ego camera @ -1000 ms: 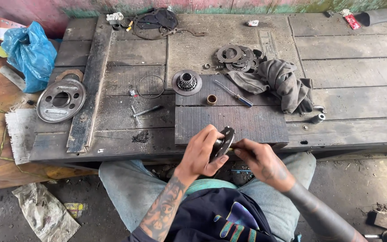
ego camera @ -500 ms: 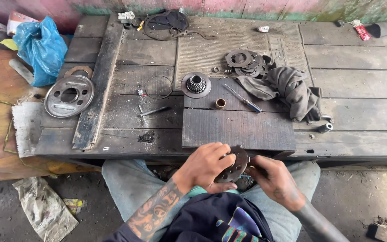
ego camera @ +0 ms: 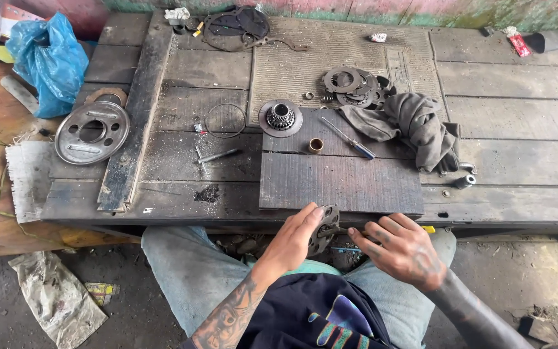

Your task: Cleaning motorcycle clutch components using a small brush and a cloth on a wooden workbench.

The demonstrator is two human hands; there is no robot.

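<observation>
My left hand (ego camera: 295,239) grips a dark round metal plate (ego camera: 325,227) on edge, just below the front edge of the wooden workbench (ego camera: 511,161). My right hand (ego camera: 403,249) sits to the plate's right, fingers curled, pressing a thin tool against it; the tool's tip is hidden by the fingers. Both hands hover above my lap. On the bench above them lies a dark rubber mat (ego camera: 340,181), with a toothed hub on a disc (ego camera: 280,117), a small brass bushing (ego camera: 316,145) and a blue-handled screwdriver (ego camera: 350,139).
A stack of clutch plates (ego camera: 350,85) and a grey rag (ego camera: 414,126) lie at the right. A large round metal cover (ego camera: 92,132), a wire ring (ego camera: 225,120), a blue plastic bag (ego camera: 50,61) and a long wooden plank (ego camera: 135,116) are at the left.
Both hands with the plate have dropped slightly from the bench edge toward my lap. The camera has tilted down, so the bench sits lower in view.
</observation>
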